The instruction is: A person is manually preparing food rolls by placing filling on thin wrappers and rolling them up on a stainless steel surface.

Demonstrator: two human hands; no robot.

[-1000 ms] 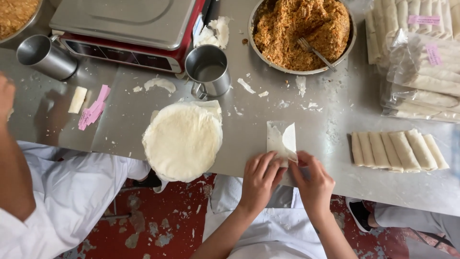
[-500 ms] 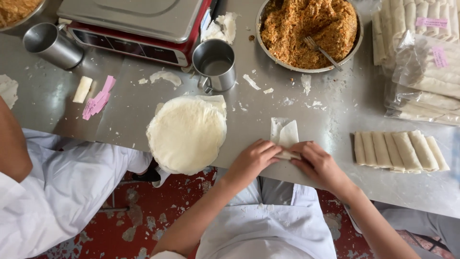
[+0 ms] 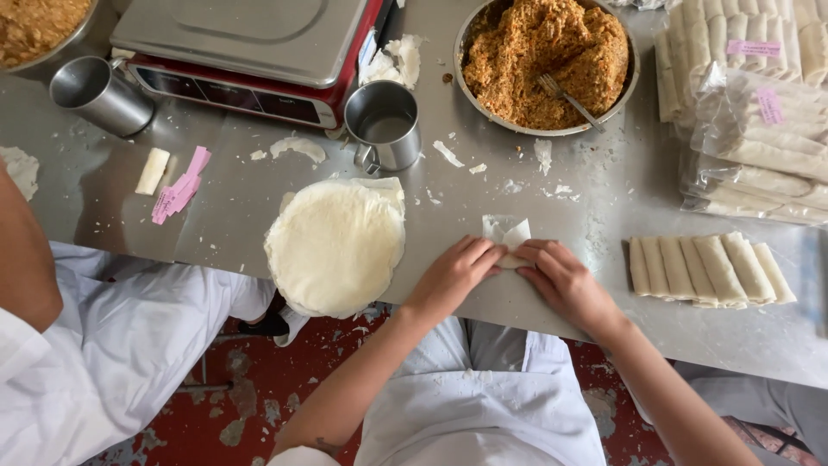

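My left hand (image 3: 453, 274) and my right hand (image 3: 562, 280) both press on a thin white wrapper (image 3: 507, 235) that is partly rolled on the steel table (image 3: 483, 185). Its folded far corner sticks out beyond my fingertips. A round stack of white wrappers (image 3: 335, 245) lies just left of my left hand, overhanging the table's near edge. A row of several finished rolls (image 3: 707, 269) lies to the right of my right hand. A metal bowl of brown shredded filling (image 3: 547, 59) with a fork (image 3: 569, 100) in it sits at the far side.
A metal mug (image 3: 384, 126) stands behind the wrapper stack, another mug (image 3: 97, 93) at the far left. A red scale with a steel platform (image 3: 246, 47) sits at the back. Bagged rolls (image 3: 755, 129) are piled at the right. Another person's arm (image 3: 26, 250) is at the left edge.
The wrapper has been rolled further away from me, so less of it shows beyond my fingers. My hands have closed in over it. The view has shifted slightly.
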